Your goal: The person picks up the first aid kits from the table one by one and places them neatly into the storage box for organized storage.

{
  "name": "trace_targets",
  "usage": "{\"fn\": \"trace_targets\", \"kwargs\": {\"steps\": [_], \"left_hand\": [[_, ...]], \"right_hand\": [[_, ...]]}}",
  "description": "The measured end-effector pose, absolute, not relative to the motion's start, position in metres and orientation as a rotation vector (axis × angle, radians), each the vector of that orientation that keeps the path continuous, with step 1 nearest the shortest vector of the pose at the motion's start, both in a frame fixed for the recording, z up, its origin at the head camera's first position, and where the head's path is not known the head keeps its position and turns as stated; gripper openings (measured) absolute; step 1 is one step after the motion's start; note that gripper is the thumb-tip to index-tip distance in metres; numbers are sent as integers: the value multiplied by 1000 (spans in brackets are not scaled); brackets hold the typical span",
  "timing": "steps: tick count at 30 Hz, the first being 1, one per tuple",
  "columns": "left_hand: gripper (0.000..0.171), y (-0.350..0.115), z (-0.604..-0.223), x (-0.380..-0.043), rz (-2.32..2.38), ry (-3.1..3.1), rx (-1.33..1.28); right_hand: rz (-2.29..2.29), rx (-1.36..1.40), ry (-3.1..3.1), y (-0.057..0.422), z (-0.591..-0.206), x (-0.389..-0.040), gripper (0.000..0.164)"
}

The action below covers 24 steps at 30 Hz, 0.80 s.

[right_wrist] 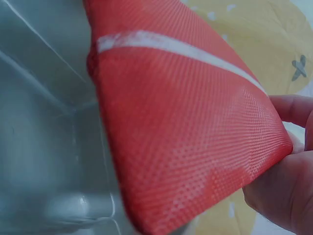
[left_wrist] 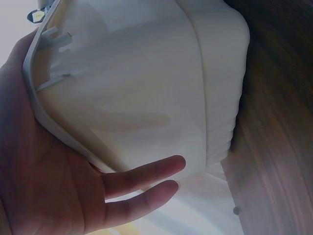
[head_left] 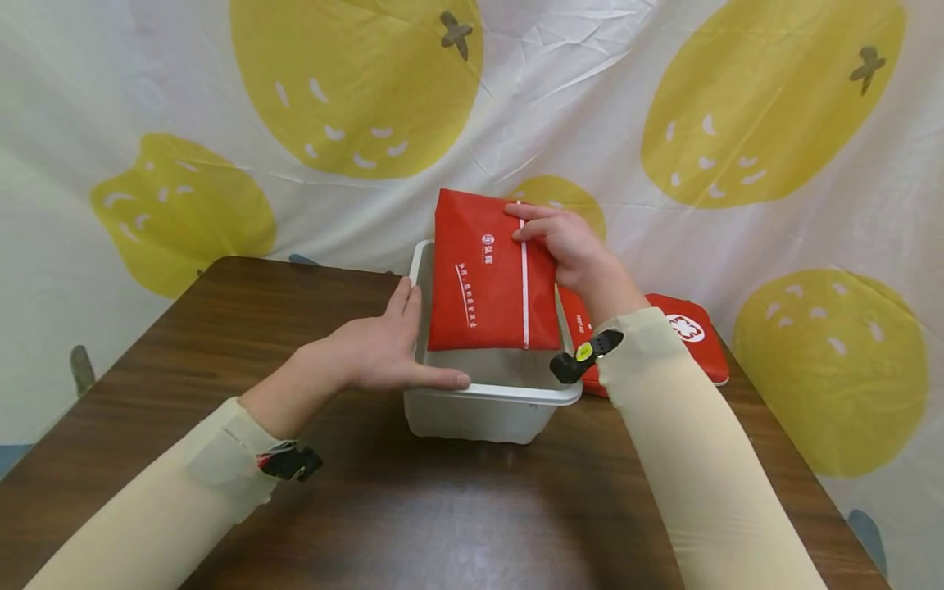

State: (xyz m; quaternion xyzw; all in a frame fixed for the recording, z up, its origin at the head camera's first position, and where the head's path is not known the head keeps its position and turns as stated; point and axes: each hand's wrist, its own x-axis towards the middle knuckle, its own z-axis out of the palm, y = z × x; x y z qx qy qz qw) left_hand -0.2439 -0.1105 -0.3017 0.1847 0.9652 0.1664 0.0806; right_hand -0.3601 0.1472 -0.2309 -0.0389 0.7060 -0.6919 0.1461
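Observation:
A red flat pouch [head_left: 483, 279] with white lettering and a white stripe is held tilted above the white plastic bin [head_left: 509, 395]. My right hand [head_left: 568, 246] pinches the pouch by its right edge. In the right wrist view, the fabric of the pouch [right_wrist: 190, 132] covers much of the picture beside the bin's grey inner wall [right_wrist: 39, 147]. Against the bin's near left corner rests my left hand [head_left: 376, 348], thumb along the front rim. Its straight fingers [left_wrist: 146, 177] lie along the bin's outer side in the left wrist view.
Right of the bin, partly behind my right arm, lie more red pouches, one with a white round emblem [head_left: 687, 328]. Everything stands on a dark wooden table [head_left: 310, 524]. A white curtain with yellow fruit prints [head_left: 354, 90] hangs right behind.

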Motion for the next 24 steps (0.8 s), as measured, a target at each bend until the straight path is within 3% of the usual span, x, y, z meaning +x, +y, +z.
{"fn": "trace_targets", "kwargs": {"steps": [16,24], "left_hand": [[150,-108,-303,-243,513,2898,569],[149,-108,-303,-242,527,2899,552]], "right_hand": [[-1845,-178,2019,137,-256,-365,48],[-1737,-74,2004,132,-263,-363,44]]}}
